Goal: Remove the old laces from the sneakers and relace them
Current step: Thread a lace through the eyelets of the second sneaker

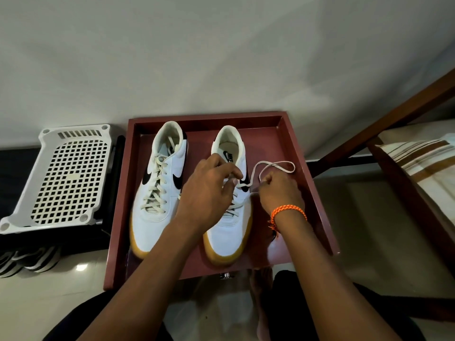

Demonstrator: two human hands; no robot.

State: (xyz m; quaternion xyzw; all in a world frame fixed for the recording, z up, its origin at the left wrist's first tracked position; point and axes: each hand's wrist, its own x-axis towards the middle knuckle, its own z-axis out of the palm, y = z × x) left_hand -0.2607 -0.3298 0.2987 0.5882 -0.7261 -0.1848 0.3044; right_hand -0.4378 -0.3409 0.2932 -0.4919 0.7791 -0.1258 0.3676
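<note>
A dark red-brown shallow wooden tray (317, 193) holds two white low-top sneakers with black swoosh marks and tan gum soles. The left sneaker (157, 188) has cream flat laces (155, 190) criss-crossed; the right sneaker (230, 232) has a white insole with black lettering and a cream lace loop (275, 166). Left of the tray lies a white plastic grid-patterned crate (61, 178). Right of the tray sits a cream cloth with brown stripes (423, 153). An orange braided thread wristband (289, 212) circles the wrist over the tray.

Bare forearms; braided orange wristband (288, 212) on right wrist.
</note>
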